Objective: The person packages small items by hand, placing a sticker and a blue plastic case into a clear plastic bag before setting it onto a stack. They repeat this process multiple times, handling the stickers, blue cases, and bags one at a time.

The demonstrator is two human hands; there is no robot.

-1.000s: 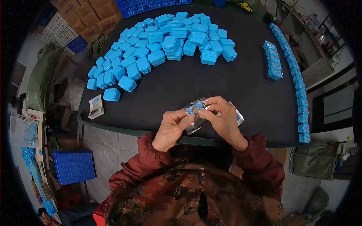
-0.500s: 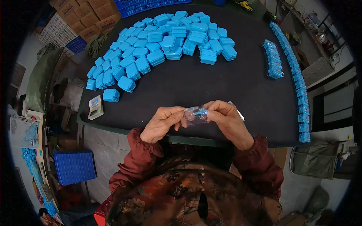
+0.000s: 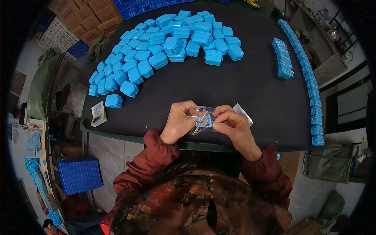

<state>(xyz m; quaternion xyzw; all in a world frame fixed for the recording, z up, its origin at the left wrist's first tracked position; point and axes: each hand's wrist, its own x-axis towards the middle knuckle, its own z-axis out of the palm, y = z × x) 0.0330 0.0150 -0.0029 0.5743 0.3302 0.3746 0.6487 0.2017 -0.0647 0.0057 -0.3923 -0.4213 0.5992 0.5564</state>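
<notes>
Both hands hold a clear plastic bag (image 3: 203, 110) with a small blue printed card (image 3: 204, 120) showing through it, above the front part of the black table. My left hand (image 3: 179, 122) pinches the bag's left side. On the other side, the fingers of my right hand (image 3: 234, 127) are closed on the bag at the card's right edge. Partly behind the right hand lies a white printed paper (image 3: 242, 113). A small booklet (image 3: 98, 114) rests at the table's left edge, beside a single blue case (image 3: 114, 101).
A big heap of blue cases (image 3: 156, 38) covers the far left and middle of the black table (image 3: 172, 84). Wrapped blue packs stand in a short row (image 3: 282, 57) and a long row (image 3: 309, 78) along the right edge. A blue crate (image 3: 145, 8) stands at the back.
The bag has turned between my hands, and the card's printed face now shows. My left hand has moved slightly right and up. More of the white paper shows behind my right hand.
</notes>
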